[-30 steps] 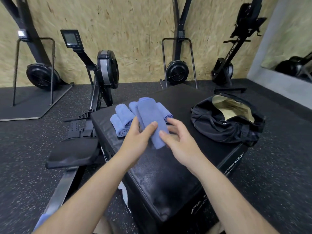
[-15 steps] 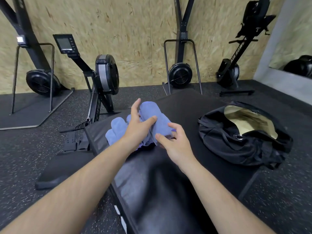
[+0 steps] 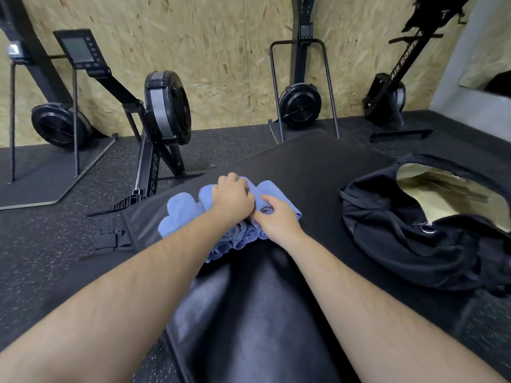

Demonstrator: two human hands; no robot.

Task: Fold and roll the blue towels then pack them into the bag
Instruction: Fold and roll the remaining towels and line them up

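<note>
Fingers of the left hand (image 3: 233, 199) are curled down over the top of the rolled blue terry-cloth towels (image 3: 181, 211), clamped on the middle rolls from above. The leftmost roll lies outside that grip, touching its neighbour. The whole bundle sits on the black padded vinyl box (image 3: 249, 313), near the box's left edge, with spiral roll ends facing the person. Just right of the left hand and touching it, the right hand (image 3: 275, 221) has its fingers bent inward, thumb and forefinger pinching round the end of a roll on the right side of the bundle. Well apart, further right on the same box top, the black soft fabric bag with a tan lining (image 3: 401, 244) lies slumped, its mouth gaping upward and toward the person.

This looks like the gathering step before the carry to the bag; none of the towels is in it yet.

Working across, the risks as I judge them:
- The loose leftmost roll could be left behind or nudged off the near edge onto the speckled black rubber floor (image 3: 55, 258), since neither hand holds it.
- Terry rolls have nothing fastening them. Lifting several by a top squeeze could let the lower ones slip out and unwind.
- The bag has no stiff rim. Its limp opening may fold shut under the first roll, so towels could land on the fabric rather than inside.
</note>
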